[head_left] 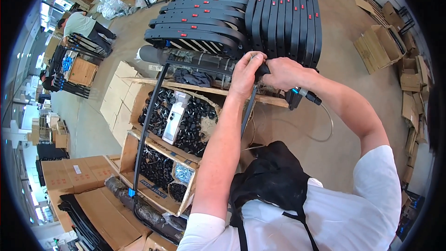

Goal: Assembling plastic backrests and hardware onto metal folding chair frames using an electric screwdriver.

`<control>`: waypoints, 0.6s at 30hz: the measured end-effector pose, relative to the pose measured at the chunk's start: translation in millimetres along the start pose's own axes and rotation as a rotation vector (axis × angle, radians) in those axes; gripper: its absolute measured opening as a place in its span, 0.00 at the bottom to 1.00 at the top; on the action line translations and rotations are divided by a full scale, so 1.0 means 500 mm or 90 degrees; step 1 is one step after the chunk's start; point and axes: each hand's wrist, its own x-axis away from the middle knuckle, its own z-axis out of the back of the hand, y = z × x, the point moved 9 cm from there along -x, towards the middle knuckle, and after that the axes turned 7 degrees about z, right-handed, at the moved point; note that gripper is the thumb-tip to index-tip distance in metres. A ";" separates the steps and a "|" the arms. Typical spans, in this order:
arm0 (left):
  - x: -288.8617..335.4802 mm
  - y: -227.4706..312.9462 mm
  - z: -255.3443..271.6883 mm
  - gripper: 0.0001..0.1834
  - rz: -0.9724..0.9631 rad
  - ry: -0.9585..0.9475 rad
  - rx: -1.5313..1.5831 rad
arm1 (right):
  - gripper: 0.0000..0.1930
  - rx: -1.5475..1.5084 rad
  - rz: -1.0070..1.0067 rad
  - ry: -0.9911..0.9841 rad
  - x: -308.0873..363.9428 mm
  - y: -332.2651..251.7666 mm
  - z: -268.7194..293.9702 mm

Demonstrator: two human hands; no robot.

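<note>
Pale brown floor (339,28) runs through a busy workshop, flattened cartons (411,107) piled along the right, and off to the left a co-worker (80,25) bends over dark frames. Up front, a big stack of curved black panels (197,21) dotted with red pieces fills the top of the view. And here's the action, right below it! Both hands meet at the far corner of a black tubular frame (160,81), which lies over the open boxes, a blue clip (132,192) on its near end. Right hand (281,73): fingers wrapped firmly round a dark tool (309,95), its hose (332,128) looping off behind. Left hand (247,72): fingertips drawn together just beside the tool's front end; whether anything's pinched between them, I can't tell. Under the left forearm, a carton of black plastic parts (189,132) carries a whitish device (173,123), and nearer in sit silvery screws (183,173).
</note>
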 end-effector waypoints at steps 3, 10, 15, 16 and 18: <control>0.002 -0.009 0.005 0.11 0.015 -0.007 -0.008 | 0.22 -0.005 -0.006 -0.030 0.002 0.005 -0.014; 0.023 -0.015 0.008 0.13 -0.015 -0.020 -0.099 | 0.23 0.025 0.014 -0.001 0.000 0.009 -0.035; 0.029 -0.021 0.009 0.12 -0.005 -0.019 -0.090 | 0.24 0.000 -0.042 -0.011 0.005 0.010 -0.047; 0.026 -0.020 0.011 0.13 -0.007 -0.015 -0.104 | 0.24 -0.007 -0.065 -0.017 0.007 0.012 -0.049; 0.024 -0.020 0.020 0.13 -0.012 -0.015 -0.114 | 0.22 -0.030 -0.093 -0.044 0.001 0.013 -0.058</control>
